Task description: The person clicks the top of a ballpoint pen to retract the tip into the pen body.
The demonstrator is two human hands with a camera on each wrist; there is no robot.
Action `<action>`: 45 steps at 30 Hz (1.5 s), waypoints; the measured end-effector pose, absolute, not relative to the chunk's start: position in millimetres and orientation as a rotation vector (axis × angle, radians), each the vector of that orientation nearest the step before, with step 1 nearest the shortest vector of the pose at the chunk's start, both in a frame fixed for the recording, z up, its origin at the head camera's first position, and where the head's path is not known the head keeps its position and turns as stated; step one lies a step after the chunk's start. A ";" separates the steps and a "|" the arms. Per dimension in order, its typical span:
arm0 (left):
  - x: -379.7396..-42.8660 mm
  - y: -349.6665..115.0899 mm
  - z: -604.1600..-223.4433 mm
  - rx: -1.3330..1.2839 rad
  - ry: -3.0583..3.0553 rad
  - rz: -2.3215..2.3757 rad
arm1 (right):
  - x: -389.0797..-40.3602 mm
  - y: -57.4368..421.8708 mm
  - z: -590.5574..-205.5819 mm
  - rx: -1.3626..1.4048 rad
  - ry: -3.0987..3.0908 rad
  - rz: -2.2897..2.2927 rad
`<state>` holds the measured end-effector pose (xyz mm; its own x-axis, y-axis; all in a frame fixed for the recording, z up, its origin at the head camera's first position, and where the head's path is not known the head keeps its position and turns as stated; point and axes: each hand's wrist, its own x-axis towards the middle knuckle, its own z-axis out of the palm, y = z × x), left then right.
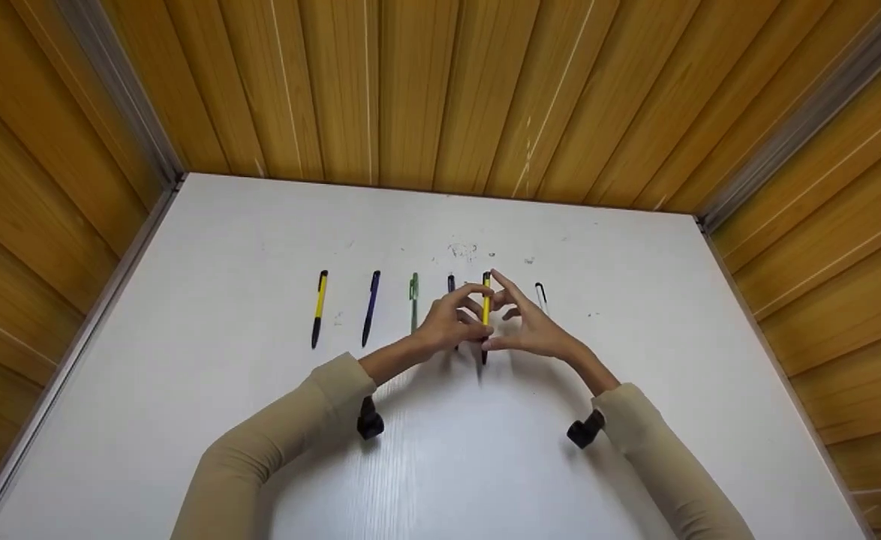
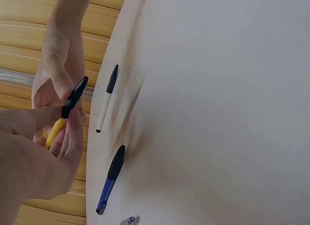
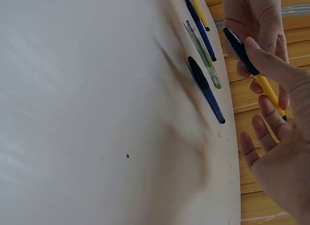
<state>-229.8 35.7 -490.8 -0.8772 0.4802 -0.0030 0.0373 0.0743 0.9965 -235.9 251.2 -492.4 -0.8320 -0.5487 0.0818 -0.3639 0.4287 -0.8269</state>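
Observation:
A yellow pen with black ends [image 1: 486, 309] is held upright, black tip down, above the white table. My left hand [image 1: 444, 322] pinches it between thumb and fingers. From the other side, my right hand [image 1: 536, 328] reaches round the same pen. In the right wrist view the right thumb [image 3: 264, 57] lies along the pen's black grip, while the other fingers are spread and loosely bent. A dark blue pen [image 1: 451, 282] lies beneath the left hand, partly hidden. Beside the right fingers a white pen with a black end [image 1: 540, 293] shows its upper part.
Left of the hands, a green see-through pen [image 1: 413, 289], a purple-blue pen [image 1: 371, 307] and another yellow-and-black pen [image 1: 320, 304] lie in a row on the white table [image 1: 440, 465]. Wood-patterned panels [image 1: 410, 90] stand behind and at both sides. Dark scuffs mark the tabletop.

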 end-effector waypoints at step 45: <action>-257.4 100.4 -500.7 0.464 2.585 1.169 | -215.6 370.7 -506.0 -0.311 2.707 -1.357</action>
<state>-257.4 100.4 -500.7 -0.9135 0.3923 -0.1083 0.1778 0.6241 0.7608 -215.6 370.7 -506.0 -0.9745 -0.2245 0.0041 -0.1376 0.5825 -0.8011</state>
